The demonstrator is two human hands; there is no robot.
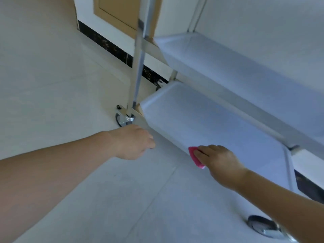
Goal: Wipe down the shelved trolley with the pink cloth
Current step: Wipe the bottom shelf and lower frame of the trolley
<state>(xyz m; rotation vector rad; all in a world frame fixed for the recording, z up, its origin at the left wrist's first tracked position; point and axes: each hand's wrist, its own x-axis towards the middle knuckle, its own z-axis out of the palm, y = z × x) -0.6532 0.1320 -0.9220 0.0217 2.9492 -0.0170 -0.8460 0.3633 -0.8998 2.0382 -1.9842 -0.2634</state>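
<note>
right hand [217,159] has the pink cloth [196,157] clamped under its fingers on the trolley [228,130] bottom shelf's front edge, shelf running long toward the left corner, where the left hand [133,142] curls on the rim

An indoor room or corridor of a serviced building, perhaps a clinic or hotel, is suggested, though the exact kind cannot be told. Pale floor tiles [52,85], a dark speckled skirting [112,48], a tan door [119,11] and a wheeled steel trolley [219,120] are seen.
</note>
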